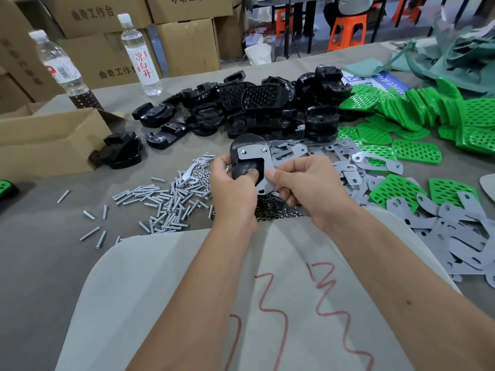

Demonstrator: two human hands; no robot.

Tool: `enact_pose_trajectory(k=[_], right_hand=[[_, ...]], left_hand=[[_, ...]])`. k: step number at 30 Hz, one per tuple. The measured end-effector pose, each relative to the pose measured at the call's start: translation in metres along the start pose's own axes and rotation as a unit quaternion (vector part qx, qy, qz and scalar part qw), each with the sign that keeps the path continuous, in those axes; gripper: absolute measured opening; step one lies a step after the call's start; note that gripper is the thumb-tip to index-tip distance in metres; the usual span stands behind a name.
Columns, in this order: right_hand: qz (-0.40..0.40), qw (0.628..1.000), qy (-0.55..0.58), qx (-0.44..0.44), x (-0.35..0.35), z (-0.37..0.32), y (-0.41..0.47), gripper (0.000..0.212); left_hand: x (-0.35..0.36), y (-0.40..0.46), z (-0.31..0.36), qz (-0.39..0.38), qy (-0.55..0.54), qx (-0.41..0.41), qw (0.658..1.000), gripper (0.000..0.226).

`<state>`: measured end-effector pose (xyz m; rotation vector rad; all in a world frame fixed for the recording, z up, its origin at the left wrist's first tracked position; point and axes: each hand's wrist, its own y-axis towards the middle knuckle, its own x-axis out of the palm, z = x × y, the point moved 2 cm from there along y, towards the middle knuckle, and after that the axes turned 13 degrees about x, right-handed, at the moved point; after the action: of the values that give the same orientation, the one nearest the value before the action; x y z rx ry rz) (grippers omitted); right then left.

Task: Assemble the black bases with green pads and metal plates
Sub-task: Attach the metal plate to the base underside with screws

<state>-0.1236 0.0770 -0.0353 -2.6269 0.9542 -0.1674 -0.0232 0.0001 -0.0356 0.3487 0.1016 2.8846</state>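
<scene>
My left hand grips the shiny black plastic base, thumb on top. My right hand pinches the flat grey metal plate against it. I should keep the plate's holes lined up over the screws.

Two clear plastic bottles upright at table's far left: nearer one holds dark liquid at bottom, other has white label with red characters. Stacked cardboard boxes behind them, printed with black characters. Open cardboard box lies at left edge of grey table. Orange plastic stools on floor beyond. Heap of grey-green sheeting at far right.
</scene>
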Motion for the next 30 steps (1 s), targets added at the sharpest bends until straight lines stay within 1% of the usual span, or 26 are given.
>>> enact_pose_trajectory(k=[6, 14, 20, 23, 26, 30], right_hand=[[0.004, 0.999, 0.040, 0.020, -0.0041, -0.0007, 0.0022, 0.020], [0.008, 0.999, 0.040, 0.009, -0.0037, 0.0002, -0.0006, 0.018], [0.002, 0.998, 0.061, 0.003, -0.0031, 0.0015, -0.0004, 0.016], [0.014, 0.999, 0.028, -0.017, -0.0016, 0.0018, 0.0002, 0.018], [0.045, 0.997, -0.047, -0.052, -0.0024, 0.0000, 0.0003, 0.022], [0.099, 0.977, -0.149, -0.111, -0.0082, -0.0026, 0.0008, 0.028]], left_hand=[[-0.0008, 0.0022, -0.0034, -0.044, -0.017, -0.010, 0.999, 0.038], [-0.0007, 0.0006, -0.0002, -0.080, -0.039, -0.015, 0.996, 0.044], [-0.0006, 0.0005, 0.0005, -0.112, -0.120, -0.062, 0.985, 0.051], [-0.0018, 0.0017, -0.0013, -0.120, -0.139, -0.071, 0.980, 0.052], [-0.0027, 0.0036, -0.0038, -0.107, -0.136, -0.077, 0.982, 0.049], [-0.0016, 0.0029, -0.0048, -0.093, -0.138, -0.082, 0.983, 0.046]])
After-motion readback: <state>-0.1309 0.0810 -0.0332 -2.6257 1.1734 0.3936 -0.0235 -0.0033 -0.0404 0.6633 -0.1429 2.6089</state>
